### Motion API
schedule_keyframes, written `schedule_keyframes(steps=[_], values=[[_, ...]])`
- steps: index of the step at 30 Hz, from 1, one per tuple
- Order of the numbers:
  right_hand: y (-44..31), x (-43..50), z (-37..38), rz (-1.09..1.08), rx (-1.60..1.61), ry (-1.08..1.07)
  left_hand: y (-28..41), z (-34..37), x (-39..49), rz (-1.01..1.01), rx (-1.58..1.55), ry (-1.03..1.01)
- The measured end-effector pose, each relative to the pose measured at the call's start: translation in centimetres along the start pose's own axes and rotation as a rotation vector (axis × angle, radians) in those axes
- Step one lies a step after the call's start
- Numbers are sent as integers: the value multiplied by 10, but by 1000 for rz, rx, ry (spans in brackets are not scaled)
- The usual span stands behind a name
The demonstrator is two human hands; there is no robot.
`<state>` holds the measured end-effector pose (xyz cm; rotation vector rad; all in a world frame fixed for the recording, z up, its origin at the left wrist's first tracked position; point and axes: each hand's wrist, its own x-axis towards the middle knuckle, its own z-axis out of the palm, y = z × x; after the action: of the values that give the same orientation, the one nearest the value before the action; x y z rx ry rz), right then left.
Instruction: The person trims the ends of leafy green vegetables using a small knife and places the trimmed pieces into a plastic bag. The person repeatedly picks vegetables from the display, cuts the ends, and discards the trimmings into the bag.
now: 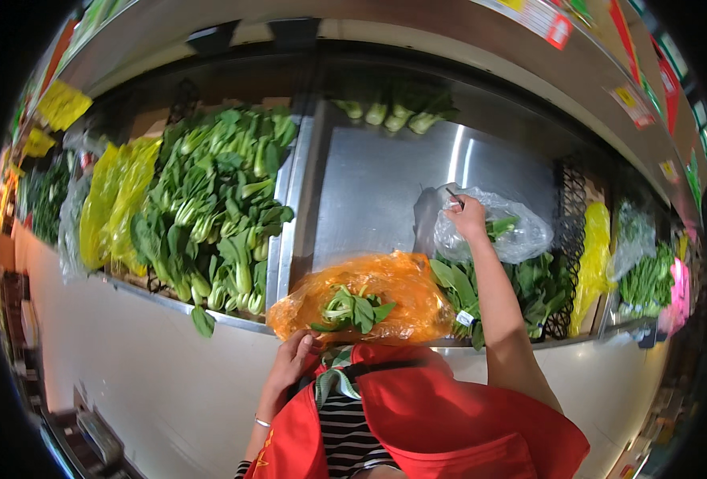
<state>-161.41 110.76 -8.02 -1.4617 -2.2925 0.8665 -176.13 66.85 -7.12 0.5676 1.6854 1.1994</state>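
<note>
My left hand (296,357) is at the near left edge of an orange plastic bag (413,281), its thumb and fingers pinching the rim. On that bag lies a small heap of trimmed green leaves and pale stalks (353,309). Farther out and to the right, my right hand (468,215) grips a small dark knife-like tool (456,199), its tip pointing up and left. Beneath this hand a clear plastic bag (524,230) rests on the steel display counter (371,179), with a green leaf (502,226) at it; whether the leaf is inside I cannot tell.
Bok choy (209,197) fills the left compartment, beyond a steel divider (293,197). Several bok choy heads (398,117) line the counter's back. Dark leafy greens (539,281) lie at right beside a black plastic lattice divider (566,239). An overhead shelf (509,36) borders the far side.
</note>
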Motion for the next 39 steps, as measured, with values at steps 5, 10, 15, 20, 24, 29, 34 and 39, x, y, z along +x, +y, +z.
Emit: schedule_keyframes(steps=[5, 10, 15, 20, 24, 29, 34, 39], values=[[-38, -13, 30, -377, 182, -132, -5, -8, -1, 101, 102, 2], [-66, -51, -19, -447, -126, 8, -25, -65, 18, 101, 335, 450], [-87, -73, -49, -429, 0, -29, -72, -145, 57, -36, 583, 1082], [-102, -78, -33, -487, -70, -66, -100, -179, 64, -389, 668, 1547], [-125, -82, -8, -512, -100, -251, -109, -195, 49, -484, 440, 1260], [-153, -91, 26, -538, 2, -352, -101, -196, 18, -254, 266, 1240], [-170, -106, 70, -571, 130, -468, -63, -164, -14, 84, -398, 1056], [-197, -141, 117, -682, 314, -711, -25, -120, -3, 235, -264, 965]])
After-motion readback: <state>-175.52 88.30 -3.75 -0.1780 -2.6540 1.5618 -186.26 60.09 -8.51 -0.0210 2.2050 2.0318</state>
